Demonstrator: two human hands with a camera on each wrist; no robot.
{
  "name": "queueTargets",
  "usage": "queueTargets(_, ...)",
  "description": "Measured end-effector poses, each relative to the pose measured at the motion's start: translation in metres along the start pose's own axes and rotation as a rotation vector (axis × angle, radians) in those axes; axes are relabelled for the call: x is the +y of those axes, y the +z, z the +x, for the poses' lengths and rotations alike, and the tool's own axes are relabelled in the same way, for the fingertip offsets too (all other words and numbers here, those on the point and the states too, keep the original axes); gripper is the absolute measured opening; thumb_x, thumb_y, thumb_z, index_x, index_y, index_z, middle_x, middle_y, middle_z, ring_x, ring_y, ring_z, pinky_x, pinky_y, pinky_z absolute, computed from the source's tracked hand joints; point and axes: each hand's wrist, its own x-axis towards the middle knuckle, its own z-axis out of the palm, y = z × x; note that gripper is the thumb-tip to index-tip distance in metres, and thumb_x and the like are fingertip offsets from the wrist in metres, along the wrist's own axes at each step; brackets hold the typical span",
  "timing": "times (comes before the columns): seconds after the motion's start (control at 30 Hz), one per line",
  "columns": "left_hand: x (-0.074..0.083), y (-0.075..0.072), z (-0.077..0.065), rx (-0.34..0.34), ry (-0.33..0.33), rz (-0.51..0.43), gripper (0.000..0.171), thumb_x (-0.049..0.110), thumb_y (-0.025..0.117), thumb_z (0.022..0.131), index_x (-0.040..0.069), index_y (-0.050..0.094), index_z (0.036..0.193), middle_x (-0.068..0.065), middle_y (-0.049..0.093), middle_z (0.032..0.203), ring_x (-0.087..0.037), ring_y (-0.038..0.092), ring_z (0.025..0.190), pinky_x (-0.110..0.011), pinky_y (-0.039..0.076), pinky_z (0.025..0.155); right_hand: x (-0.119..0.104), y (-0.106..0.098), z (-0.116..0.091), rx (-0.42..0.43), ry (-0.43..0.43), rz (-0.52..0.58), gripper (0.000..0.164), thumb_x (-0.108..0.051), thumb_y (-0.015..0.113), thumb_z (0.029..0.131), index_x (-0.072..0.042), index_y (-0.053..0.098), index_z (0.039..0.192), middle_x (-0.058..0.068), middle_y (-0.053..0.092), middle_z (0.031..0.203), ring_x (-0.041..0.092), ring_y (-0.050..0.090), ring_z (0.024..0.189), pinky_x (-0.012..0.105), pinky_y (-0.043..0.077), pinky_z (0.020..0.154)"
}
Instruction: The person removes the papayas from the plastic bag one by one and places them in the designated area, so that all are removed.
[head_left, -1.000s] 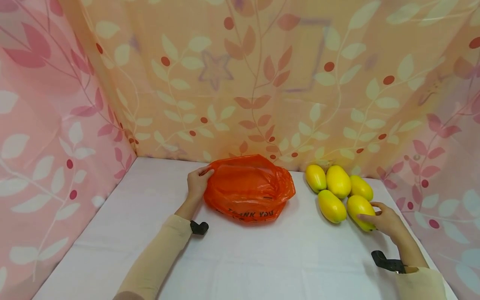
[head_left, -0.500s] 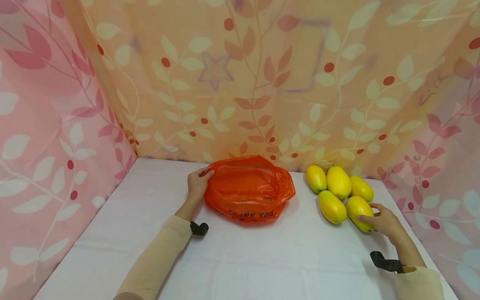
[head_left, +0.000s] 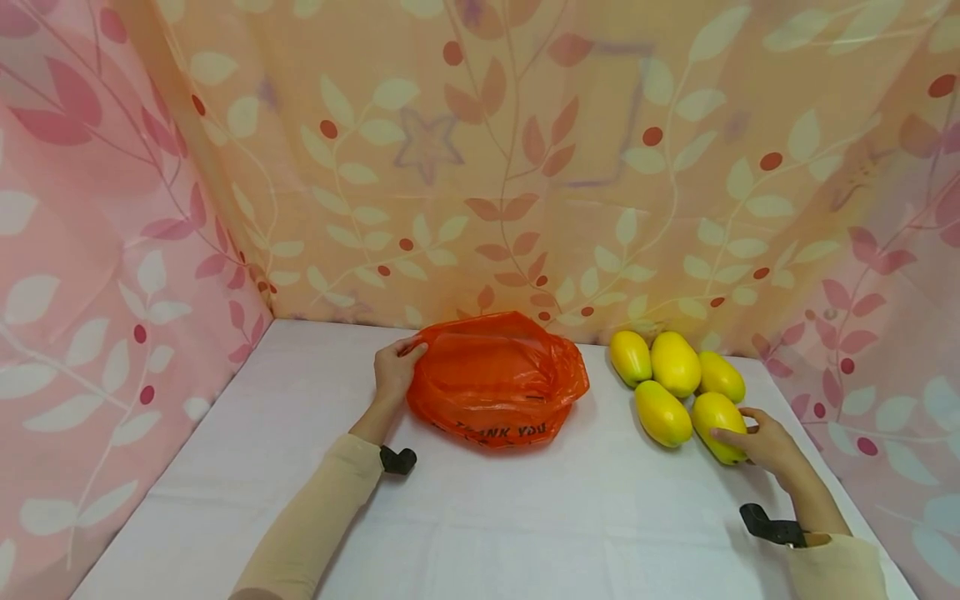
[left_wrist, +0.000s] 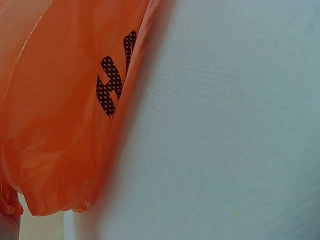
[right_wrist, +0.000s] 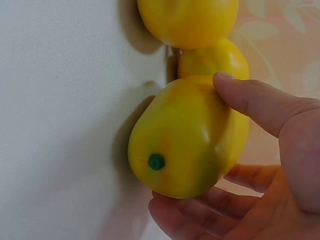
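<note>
An orange-red plastic bag (head_left: pixel 487 375) printed with "THANK YOU" lies partly spread on the white table. My left hand (head_left: pixel 393 372) pinches its left edge between thumb and fingers. In the left wrist view the bag (left_wrist: pixel 60 110) fills the left side, and only a sliver of the hand shows at the lower left. At the right, my right hand (head_left: pixel 774 443) grips a yellow mango (head_left: pixel 717 418), the front right one of a group. In the right wrist view the thumb lies over this mango (right_wrist: pixel 182 135), with the other fingers curled beneath. Its green stem end faces the camera.
Several other yellow mangoes (head_left: pixel 677 365) lie close together behind and left of the held one, near the back curtain (head_left: pixel 517 167). Pink leaf-patterned curtains (head_left: pixel 82 250) stand along both sides. White cloth covers the table (head_left: pixel 525 525).
</note>
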Motion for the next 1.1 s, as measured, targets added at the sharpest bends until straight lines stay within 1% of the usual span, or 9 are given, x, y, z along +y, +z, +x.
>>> queueTargets(0.1,-0.001,0.000,0.001,-0.006,0.001,0.000,0.028,0.015,0.071,0.089,0.001,0.072,0.113,-0.020,0.071,0.112,-0.027,0.067,0.104,-0.032,0.056,0.091,0.000,-0.001,0.000,-0.006,0.007,0.000,0.116,-0.068,0.058,0.084,0.017,0.008,0.146,0.046,0.028,0.134,0.054,0.043,0.112,0.062,0.046,0.097)
queueTargets(0.23,-0.002,0.000,0.000,-0.016,-0.008,0.013,0.028,0.015,0.070,0.089,0.001,0.072,0.114,-0.020,0.071,0.113,-0.028,0.067,0.105,-0.036,0.055,0.093,0.000,-0.004,-0.002,-0.007,0.008,-0.013,0.114,-0.068,0.054,0.087,0.017,0.007,0.146,0.047,0.028,0.134,0.051,0.047,0.108,0.060,0.048,0.094)
queueTargets(0.33,-0.003,-0.001,0.000,-0.016,-0.017,0.017,0.028,0.015,0.070,0.090,0.001,0.072,0.114,-0.020,0.071,0.114,-0.028,0.067,0.105,-0.037,0.055,0.094,0.000,-0.007,-0.003,-0.003,0.012,-0.021,0.112,-0.068,0.050,0.089,0.017,0.006,0.146,0.047,0.028,0.135,0.052,0.048,0.108,0.062,0.048,0.093)
queueTargets(0.53,0.001,-0.002,-0.002,-0.020,-0.023,0.012,0.028,0.014,0.071,0.089,0.001,0.072,0.114,-0.021,0.070,0.115,-0.027,0.066,0.106,-0.038,0.054,0.095,-0.002,-0.011,-0.008,0.015,0.039,-0.009,0.112,-0.070,0.047,0.089,0.015,0.003,0.148,0.047,0.023,0.139,0.059,0.035,0.119,0.071,0.039,0.097)
queueTargets(0.7,0.003,-0.003,-0.002,-0.038,-0.035,0.003,0.029,0.014,0.069,0.090,0.001,0.070,0.116,-0.020,0.068,0.119,-0.028,0.064,0.109,-0.040,0.053,0.098,-0.008,-0.011,-0.013,0.058,0.052,-0.006,0.111,-0.071,0.045,0.089,0.014,0.005,0.148,0.047,0.021,0.140,0.059,0.033,0.120,0.071,0.040,0.096)
queueTargets(0.87,0.002,-0.005,-0.002,-0.056,-0.038,-0.014,0.029,0.015,0.069,0.091,0.002,0.070,0.117,-0.019,0.067,0.121,-0.029,0.063,0.112,-0.041,0.051,0.101,-0.019,-0.010,-0.020,0.102,0.015,-0.028,0.110,-0.071,0.044,0.089,0.014,0.008,0.148,0.046,0.022,0.141,0.059,0.035,0.119,0.069,0.043,0.093)
queueTargets(0.93,0.002,-0.006,-0.002,-0.062,-0.029,-0.007,0.030,0.014,0.069,0.091,0.002,0.070,0.117,-0.020,0.067,0.121,-0.030,0.062,0.113,-0.041,0.051,0.101,-0.024,-0.009,-0.023,0.116,-0.006,-0.043,0.110,-0.072,0.044,0.088,0.014,0.010,0.148,0.046,0.024,0.140,0.059,0.037,0.118,0.067,0.045,0.091)
queueTargets(1.1,0.004,-0.009,-0.004,-0.075,0.002,0.037,0.030,0.014,0.068,0.091,0.003,0.069,0.119,-0.019,0.067,0.123,-0.031,0.060,0.117,-0.042,0.050,0.103,-0.043,-0.005,-0.029,0.140,-0.065,-0.095,0.105,-0.068,0.044,0.091,0.017,0.012,0.146,0.046,0.029,0.138,0.059,0.040,0.116,0.064,0.050,0.087)
